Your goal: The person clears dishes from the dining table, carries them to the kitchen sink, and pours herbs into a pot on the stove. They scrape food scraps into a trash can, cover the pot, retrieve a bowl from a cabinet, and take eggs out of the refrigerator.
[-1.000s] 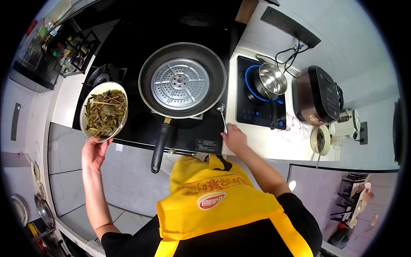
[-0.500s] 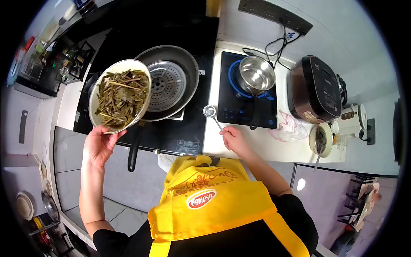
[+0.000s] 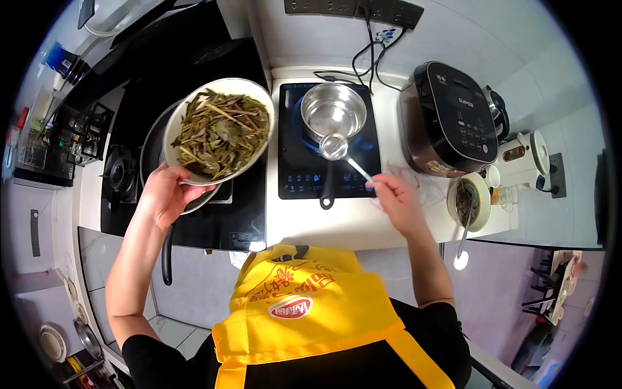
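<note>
My left hand [image 3: 167, 196] grips the near rim of a cream bowl [image 3: 240, 86], thumb and fingers closed on its edge. Brownish-green leaves and stems [image 3: 220, 133] fill the bowl, which is held up over the black stove and partly hides a wok [image 3: 149, 152]. In my right hand [image 3: 396, 202] is the thin handle of a small round metal spoon [image 3: 334, 147]. The spoon's head is over the near rim of a small steel saucepan [image 3: 337, 107]; contact with the rim I cannot tell. The saucepan stands on an induction cooker [image 3: 295, 149].
A rice cooker [image 3: 453, 117] stands right of the cooker, with crumpled clear plastic [image 3: 414, 185] beside it. A smaller bowl [image 3: 478, 222] holding dark contents and a spoon is near the counter's right end. Cords [image 3: 370, 61] hang from a wall socket strip [image 3: 353, 8].
The view has shifted to the right. The spoon in my right hand has gone from the counter beside the cooker to the saucepan's near rim. The bowl has moved right along with my left hand.
</note>
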Motion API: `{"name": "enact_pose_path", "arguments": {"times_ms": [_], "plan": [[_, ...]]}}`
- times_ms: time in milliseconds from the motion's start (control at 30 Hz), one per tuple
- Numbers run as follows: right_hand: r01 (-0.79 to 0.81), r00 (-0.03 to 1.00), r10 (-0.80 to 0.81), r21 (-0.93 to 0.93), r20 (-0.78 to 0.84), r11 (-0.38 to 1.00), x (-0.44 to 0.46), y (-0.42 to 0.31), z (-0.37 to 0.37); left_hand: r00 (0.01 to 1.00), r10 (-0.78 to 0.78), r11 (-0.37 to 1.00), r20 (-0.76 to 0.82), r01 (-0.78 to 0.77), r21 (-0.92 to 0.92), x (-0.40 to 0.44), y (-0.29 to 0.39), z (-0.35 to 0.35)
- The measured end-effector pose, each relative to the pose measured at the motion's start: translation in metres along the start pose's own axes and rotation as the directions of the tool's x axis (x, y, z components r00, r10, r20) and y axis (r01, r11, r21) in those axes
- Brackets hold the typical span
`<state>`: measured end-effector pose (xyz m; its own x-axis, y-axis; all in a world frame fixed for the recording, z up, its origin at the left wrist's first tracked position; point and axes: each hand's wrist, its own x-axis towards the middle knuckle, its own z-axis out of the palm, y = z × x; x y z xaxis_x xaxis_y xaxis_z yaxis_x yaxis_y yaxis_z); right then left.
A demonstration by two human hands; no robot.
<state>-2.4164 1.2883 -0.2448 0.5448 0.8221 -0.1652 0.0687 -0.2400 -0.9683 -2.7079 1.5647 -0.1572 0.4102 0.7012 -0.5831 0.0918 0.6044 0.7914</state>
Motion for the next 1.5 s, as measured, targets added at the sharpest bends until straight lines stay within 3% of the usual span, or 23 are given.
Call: {"name": "enact_pose_path", "arguments": {"times_ms": [67, 133, 200, 233, 300, 333, 400, 567, 733, 800, 933, 1500], "plan": [[0.137, 0.989, -0.143, -0.125, -0.040, 0.983, 0.018, -0.009, -0.025, 0.999, 0.032, 0.993, 0.028, -0.035, 0.116, 0.009, 0.003, 0.024], [0.385, 0.909, -0.410, -0.217, -0.080, 0.897, 0.040, -0.028, -0.036, 0.998, 0.028, 0.987, 0.061, -0.037, 0.154, 0.021, 0.003, 0.044], [0.551, 0.809, -0.579, -0.477, 0.102, 0.685, 0.061, -0.062, -0.051, 0.996, 0.015, 0.980, 0.093, -0.034, 0.198, 0.038, 0.004, 0.058], [0.558, 0.804, -0.586, -0.475, 0.106, 0.680, 0.072, -0.074, -0.053, 0.991, 0.014, 0.981, 0.130, -0.039, 0.191, 0.045, 0.005, 0.065], [0.607, 0.730, -0.634, -0.666, 0.254, 0.433, 0.091, -0.093, -0.046, 0.989, 0.053, 0.980, 0.138, -0.078, 0.185, 0.052, 0.006, 0.085], [0.610, 0.725, -0.640, -0.669, 0.255, 0.424, 0.104, -0.099, -0.046, 0.989, 0.066, 0.980, 0.135, -0.090, 0.180, 0.058, 0.006, 0.093], [0.695, 0.596, -0.636, -0.712, 0.490, 0.103, 0.130, -0.105, -0.047, 0.986, 0.078, 0.979, 0.149, -0.104, 0.175, 0.075, 0.006, 0.103], [0.731, 0.517, -0.522, -0.667, 0.678, -0.143, 0.172, -0.114, -0.046, 0.977, 0.115, 0.951, 0.181, -0.161, 0.264, 0.108, 0.012, 0.122], [0.721, 0.502, -0.491, -0.658, 0.712, -0.218, 0.200, -0.104, -0.041, 0.956, 0.181, 0.918, 0.231, -0.248, 0.308, 0.116, 0.024, 0.139], [0.712, 0.450, -0.553, -0.655, 0.702, -0.253, 0.211, -0.096, -0.040, 0.957, 0.178, 0.903, 0.228, -0.251, 0.349, 0.122, 0.028, 0.141], [0.707, 0.449, -0.569, -0.664, 0.689, -0.245, 0.223, -0.087, -0.039, 0.952, 0.205, 0.867, 0.229, -0.285, 0.408, 0.130, 0.029, 0.146], [0.646, 0.538, -0.584, -0.743, 0.608, -0.178, 0.237, -0.064, -0.042, 0.939, 0.251, 0.770, 0.237, -0.342, 0.538, 0.142, 0.031, 0.157]]}}
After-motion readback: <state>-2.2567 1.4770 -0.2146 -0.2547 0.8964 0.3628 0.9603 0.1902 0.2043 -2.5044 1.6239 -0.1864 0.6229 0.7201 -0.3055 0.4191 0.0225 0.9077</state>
